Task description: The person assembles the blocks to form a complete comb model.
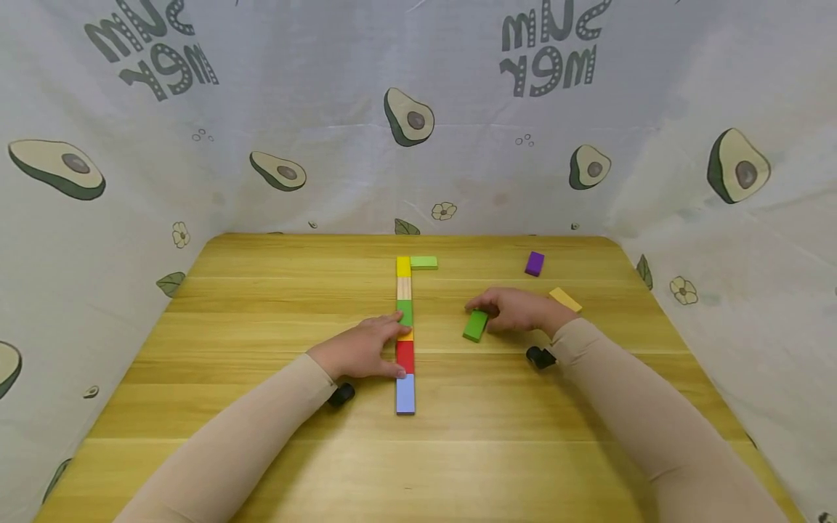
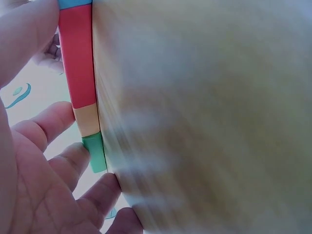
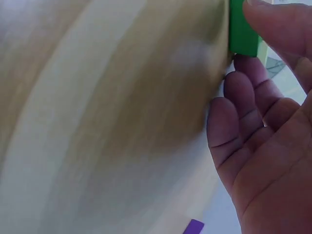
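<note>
Left hand (image 1: 362,350) beside a straight row of multicoloured, wooden-looking rectangular blocks (image 1: 405,354); right hand (image 1: 519,309) pinching a single green rectangular block (image 1: 475,326).
The left hand grips nothing; its spread fingers touch the row, probably to steady its alignment. The right thumb and fingers hold the green block near its end, perhaps for easy turning; it sits right of the row, apart from it, at or just above the wood-grained counter (image 1: 261,290). A light-green rectangular block (image 1: 423,263) lies crosswise at the row's far end, seemingly forming a corner.
</note>
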A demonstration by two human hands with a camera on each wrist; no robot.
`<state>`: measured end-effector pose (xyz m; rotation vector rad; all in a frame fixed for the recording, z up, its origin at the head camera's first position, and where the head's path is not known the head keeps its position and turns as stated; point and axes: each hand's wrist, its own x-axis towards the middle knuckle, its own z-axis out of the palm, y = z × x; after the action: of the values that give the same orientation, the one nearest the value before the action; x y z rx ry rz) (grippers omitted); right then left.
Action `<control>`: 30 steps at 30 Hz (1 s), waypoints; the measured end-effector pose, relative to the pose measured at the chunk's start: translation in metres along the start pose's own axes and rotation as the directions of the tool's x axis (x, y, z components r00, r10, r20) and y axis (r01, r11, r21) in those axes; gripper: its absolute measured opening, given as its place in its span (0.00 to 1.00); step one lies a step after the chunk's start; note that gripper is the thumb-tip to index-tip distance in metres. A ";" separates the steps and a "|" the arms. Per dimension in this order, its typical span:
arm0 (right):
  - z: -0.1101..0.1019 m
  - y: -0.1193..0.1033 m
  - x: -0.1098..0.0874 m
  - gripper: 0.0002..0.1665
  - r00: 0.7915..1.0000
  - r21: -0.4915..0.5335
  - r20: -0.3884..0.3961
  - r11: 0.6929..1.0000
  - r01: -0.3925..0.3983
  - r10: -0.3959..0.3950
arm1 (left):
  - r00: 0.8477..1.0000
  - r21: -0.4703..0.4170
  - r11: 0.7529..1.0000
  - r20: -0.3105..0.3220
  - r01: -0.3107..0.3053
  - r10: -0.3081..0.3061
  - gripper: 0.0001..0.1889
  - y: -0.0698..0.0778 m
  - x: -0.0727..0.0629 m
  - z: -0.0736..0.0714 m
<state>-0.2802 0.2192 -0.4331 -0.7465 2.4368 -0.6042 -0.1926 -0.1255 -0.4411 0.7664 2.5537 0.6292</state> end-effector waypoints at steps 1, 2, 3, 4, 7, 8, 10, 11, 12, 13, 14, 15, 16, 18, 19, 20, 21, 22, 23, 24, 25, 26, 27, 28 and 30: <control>0.001 0.001 0.001 0.32 1.000 0.002 0.003 1.000 -0.002 0.002 | 1.000 0.001 1.000 0.000 -0.001 0.001 0.43 0.000 0.000 0.000; 0.001 0.001 0.001 0.32 1.000 0.006 0.006 1.000 -0.004 0.004 | 1.000 0.002 1.000 0.000 -0.002 0.002 0.43 -0.001 0.000 0.000; 0.002 0.001 0.002 0.31 1.000 0.005 0.010 1.000 -0.004 0.004 | 1.000 0.003 1.000 -0.001 -0.002 0.002 0.43 -0.001 0.000 0.001; 0.002 0.001 0.002 0.31 1.000 0.003 0.012 1.000 -0.004 0.004 | 1.000 0.005 1.000 -0.001 -0.003 0.003 0.43 -0.001 0.000 0.001; 0.002 0.002 0.004 0.31 1.000 0.001 0.026 1.000 -0.002 0.002 | 1.000 0.005 1.000 -0.001 0.001 -0.001 0.43 -0.001 0.000 0.001; 0.002 0.002 0.004 0.30 1.000 -0.001 0.030 1.000 -0.002 0.002 | 1.000 0.005 1.000 -0.001 0.002 -0.002 0.43 -0.001 0.000 0.001; 0.002 0.004 0.005 0.30 0.999 0.002 0.035 1.000 -0.003 0.003 | 1.000 0.006 1.000 -0.001 0.005 -0.005 0.43 -0.001 0.000 0.001; 0.003 0.004 0.005 0.30 0.999 0.008 0.038 1.000 -0.004 0.004 | 1.000 0.005 1.000 -0.001 0.005 -0.005 0.43 -0.001 0.000 0.001; 0.003 0.005 0.005 0.29 0.999 0.014 0.040 1.000 -0.005 0.004 | 1.000 0.005 1.000 -0.003 0.005 -0.005 0.43 -0.001 0.000 0.001; 0.003 0.005 0.005 0.29 0.999 0.018 0.041 1.000 -0.004 0.004 | 1.000 0.005 1.000 -0.003 0.004 -0.004 0.43 -0.001 0.000 0.001; 0.003 0.005 0.005 0.29 0.999 0.023 0.041 1.000 -0.004 0.003 | 1.000 0.006 1.000 -0.004 0.003 -0.003 0.43 -0.001 0.000 0.001; 0.002 0.005 0.005 0.29 0.999 0.031 0.041 1.000 -0.005 0.004 | 1.000 0.005 1.000 -0.004 0.003 -0.003 0.43 -0.001 0.000 0.001; 0.002 0.005 0.005 0.29 0.999 0.037 0.041 0.999 -0.005 0.003 | 1.000 0.003 1.000 -0.004 0.002 -0.002 0.43 -0.001 0.000 0.001; 0.002 0.004 0.005 0.28 0.999 0.047 0.042 0.999 -0.005 0.003 | 1.000 0.002 1.000 -0.003 0.000 0.000 0.43 -0.001 0.000 0.001; 0.002 0.004 0.005 0.28 0.999 0.050 0.041 0.999 -0.006 0.004 | 1.000 0.002 1.000 -0.004 0.000 0.000 0.43 -0.001 0.000 0.001; 0.002 0.003 0.005 0.28 0.999 0.051 0.040 0.999 -0.009 0.006 | 1.000 0.002 1.000 -0.003 -0.001 0.001 0.42 -0.001 0.000 0.001; 0.002 0.003 0.004 0.28 0.999 0.052 0.040 0.999 -0.011 0.009 | 1.000 0.003 1.000 -0.004 -0.002 0.002 0.42 -0.001 0.000 0.001; 0.002 0.003 0.005 0.28 0.999 0.051 0.040 0.999 -0.014 0.012 | 1.000 0.003 1.000 -0.004 -0.002 0.002 0.42 -0.001 0.000 0.001; 0.002 0.003 0.005 0.28 0.999 0.051 0.040 0.999 -0.016 0.014 | 1.000 0.003 1.000 -0.005 -0.002 0.002 0.42 0.000 0.000 0.001; 0.002 0.004 0.005 0.28 0.999 0.051 0.040 0.999 -0.019 0.017 | 1.000 0.003 1.000 -0.006 -0.002 0.002 0.42 0.000 0.000 0.001; 0.002 0.004 0.005 0.28 0.999 0.051 0.040 0.998 -0.021 0.019 | 1.000 0.003 1.000 -0.008 -0.002 0.002 0.42 0.000 0.000 0.001; 0.002 0.004 0.005 0.28 0.999 0.053 0.040 0.998 -0.023 0.021 | 1.000 0.003 1.000 -0.007 -0.001 0.001 0.42 0.000 0.000 0.001; 0.002 0.004 0.005 0.28 0.999 0.054 0.040 0.998 -0.025 0.023 | 1.000 0.003 1.000 -0.008 0.000 0.000 0.42 0.000 0.000 0.001; 0.002 0.004 0.005 0.28 0.999 0.057 0.039 0.998 -0.027 0.025 | 1.000 0.002 1.000 -0.008 0.000 0.000 0.42 0.000 -0.001 0.001; 0.003 0.004 0.005 0.28 0.999 0.058 0.037 0.998 -0.027 0.025 | 1.000 0.002 1.000 -0.009 0.001 -0.001 0.42 0.000 -0.001 0.002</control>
<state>-0.2835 0.2185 -0.4388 -0.6951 2.3812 -0.6441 -0.1914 -0.1252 -0.4421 0.7650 2.5629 0.6317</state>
